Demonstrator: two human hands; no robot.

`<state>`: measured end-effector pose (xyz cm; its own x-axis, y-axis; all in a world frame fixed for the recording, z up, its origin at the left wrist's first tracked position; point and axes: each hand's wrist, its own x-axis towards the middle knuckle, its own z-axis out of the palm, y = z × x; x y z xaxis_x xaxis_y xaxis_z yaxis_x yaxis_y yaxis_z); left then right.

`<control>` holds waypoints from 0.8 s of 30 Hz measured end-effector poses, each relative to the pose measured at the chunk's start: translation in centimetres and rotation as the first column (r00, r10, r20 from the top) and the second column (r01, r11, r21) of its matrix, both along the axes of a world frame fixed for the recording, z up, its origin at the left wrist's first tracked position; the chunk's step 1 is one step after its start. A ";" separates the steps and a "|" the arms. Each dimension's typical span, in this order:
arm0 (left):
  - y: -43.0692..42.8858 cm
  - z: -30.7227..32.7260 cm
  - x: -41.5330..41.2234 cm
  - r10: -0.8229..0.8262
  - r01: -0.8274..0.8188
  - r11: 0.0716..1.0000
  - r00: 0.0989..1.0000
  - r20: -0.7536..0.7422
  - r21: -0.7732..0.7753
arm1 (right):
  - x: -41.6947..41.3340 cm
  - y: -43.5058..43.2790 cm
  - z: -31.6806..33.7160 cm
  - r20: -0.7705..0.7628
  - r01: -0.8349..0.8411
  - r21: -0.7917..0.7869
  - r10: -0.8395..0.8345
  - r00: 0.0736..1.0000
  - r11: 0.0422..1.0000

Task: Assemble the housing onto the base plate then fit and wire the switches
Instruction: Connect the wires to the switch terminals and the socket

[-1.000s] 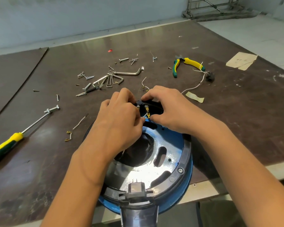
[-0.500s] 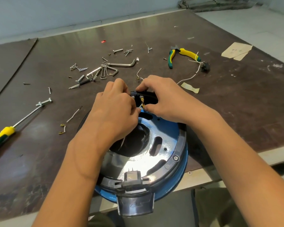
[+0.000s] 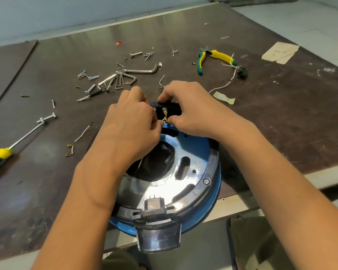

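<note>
A round blue housing (image 3: 201, 152) with a black rim and a shiny metal base plate (image 3: 156, 191) lies at the table's near edge. At its far rim sits a black switch block (image 3: 169, 106) with brass terminals (image 3: 165, 114). My left hand (image 3: 131, 125) pinches a thin white wire at those terminals. My right hand (image 3: 189, 108) grips the switch block, thumb and forefinger curled round it. A second black switch socket (image 3: 154, 206) sits at the near rim above a dark handle stub (image 3: 160, 238).
Loose bolts and hex keys (image 3: 123, 78) lie beyond the hands. Yellow-green pliers (image 3: 213, 58) and a wired black part (image 3: 242, 72) lie far right. A yellow-handled screwdriver (image 3: 12, 145) lies left, short wires with brass lugs (image 3: 74, 143) nearby. A tape scrap (image 3: 223, 97) and paper (image 3: 279, 52) lie right.
Both hands stay at the switch terminals with small finger shifts; the view has tilted slightly, so everything sits a little lower in frame.
</note>
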<state>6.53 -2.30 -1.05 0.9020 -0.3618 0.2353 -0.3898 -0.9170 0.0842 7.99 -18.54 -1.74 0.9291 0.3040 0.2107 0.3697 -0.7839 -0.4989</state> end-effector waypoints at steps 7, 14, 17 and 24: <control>-0.1 0.2 0.0 0.008 -0.007 1.000 1.000 -0.026 0.019 | -0.2 0.3 0.2 0.001 0.025 0.007 -0.025 1.000 1.000; -0.1 0.3 -0.1 0.005 -0.005 1.000 0.999 -0.045 -0.004 | -0.1 0.3 0.3 0.008 0.040 -0.009 -0.040 0.999 0.999; -0.2 0.3 -0.1 0.011 -0.012 1.000 0.999 -0.053 -0.013 | 0.0 0.3 0.3 0.022 0.040 -0.021 -0.039 0.999 0.999; -0.3 0.6 -0.3 0.009 -0.011 0.999 0.997 -0.074 -0.030 | 0.1 0.2 -0.2 0.041 0.050 -0.009 -0.050 0.998 0.999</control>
